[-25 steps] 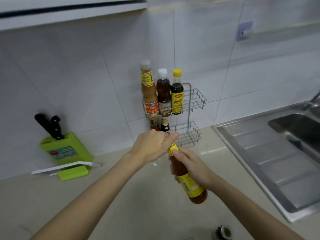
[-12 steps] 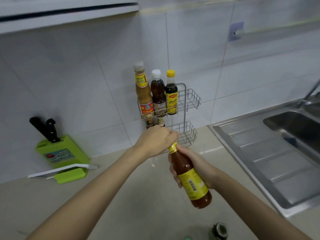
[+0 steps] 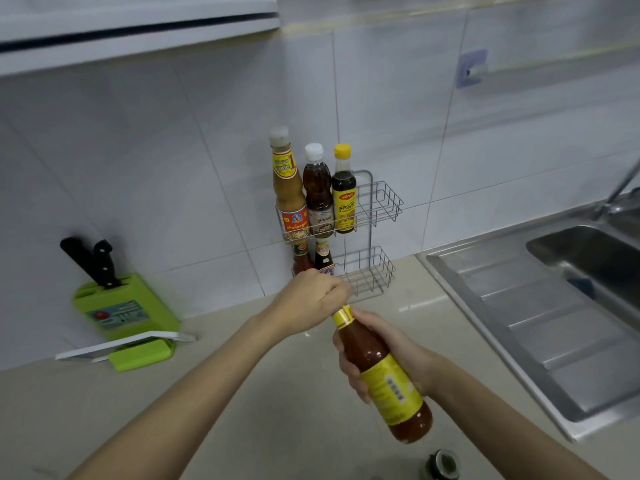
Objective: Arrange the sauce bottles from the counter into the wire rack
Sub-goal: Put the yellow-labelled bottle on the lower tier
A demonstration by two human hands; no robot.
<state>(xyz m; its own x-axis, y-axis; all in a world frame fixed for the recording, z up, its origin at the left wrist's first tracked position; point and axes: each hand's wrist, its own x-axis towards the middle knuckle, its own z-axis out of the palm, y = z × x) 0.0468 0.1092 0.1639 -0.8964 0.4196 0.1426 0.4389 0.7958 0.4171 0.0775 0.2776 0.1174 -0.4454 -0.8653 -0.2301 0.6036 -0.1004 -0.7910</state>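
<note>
The right hand (image 3: 377, 355) has its grip wrapped round the body of the red bottle (image 3: 384, 379), fingers curled across the front just above the yellow label; the bottle is held clear of the worktop (image 3: 242, 420), tilted, neck up and away from the person, base toward the camera. The left hand (image 3: 311, 299) is closed in a fist over the bottle's top; the cap is hidden inside that grip, and the yellow neck band shows directly below it. The bottle sits in front of the wire rack (image 3: 377, 216), near its lower tier, not touching it. The upper tier carries three upright bottles in a row at its left end; its right part is bare. Two more bottles stand in the lower tier at left, partly hidden behind the left hand. A green knife block (image 3: 121, 313) stands at left; a steel sink (image 3: 540, 306) lies at right.
</note>
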